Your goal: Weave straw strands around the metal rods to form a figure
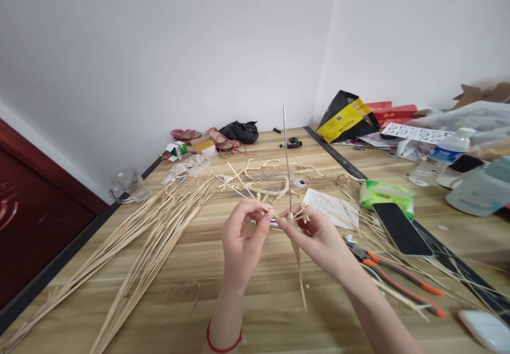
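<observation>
Hands (243, 237) pinching pale strand (246, 185), metal rod (287, 157), woodgrain table (171, 311)

Place: home or small craft workshop, cannot tell which. Craft signs: straw bundles (148, 269) along left part of wood-grain table (167, 327); pliers (372, 260) near right edge. Domestic: glass mug (132, 182), left edge; sandals (186, 135), far left corner.

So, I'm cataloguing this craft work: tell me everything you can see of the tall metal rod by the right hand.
The rod looks like grey metal: thin, straight and bare along its visible length. It points nearly straight up, its top leaning slightly left. Its lower end meets the pale straw-like piece in the right hand, which partly hides the join.
</observation>
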`<action>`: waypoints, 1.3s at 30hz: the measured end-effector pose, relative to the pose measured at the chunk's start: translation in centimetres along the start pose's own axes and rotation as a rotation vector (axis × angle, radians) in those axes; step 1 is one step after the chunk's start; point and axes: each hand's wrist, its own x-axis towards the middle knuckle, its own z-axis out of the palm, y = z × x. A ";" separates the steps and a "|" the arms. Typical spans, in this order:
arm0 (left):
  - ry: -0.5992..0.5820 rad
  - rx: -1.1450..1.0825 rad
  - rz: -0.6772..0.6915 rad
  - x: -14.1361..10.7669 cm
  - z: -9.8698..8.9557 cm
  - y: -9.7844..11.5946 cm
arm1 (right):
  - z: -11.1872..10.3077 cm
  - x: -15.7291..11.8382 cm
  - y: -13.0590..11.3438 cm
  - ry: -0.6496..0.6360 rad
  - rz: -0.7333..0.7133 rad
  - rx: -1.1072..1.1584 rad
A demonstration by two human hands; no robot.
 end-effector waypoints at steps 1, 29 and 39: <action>0.004 -0.005 0.002 0.0 0.1 0.0 | 0.0 0.0 -0.1 -0.002 -0.001 -0.006; 0.098 -0.133 -0.128 0.3 -0.1 -0.7 | 0.2 0.3 0.5 0.038 -0.027 -0.062; 0.109 -0.084 -0.110 0.3 -0.3 -0.6 | 0.3 0.3 0.7 0.041 -0.033 -0.079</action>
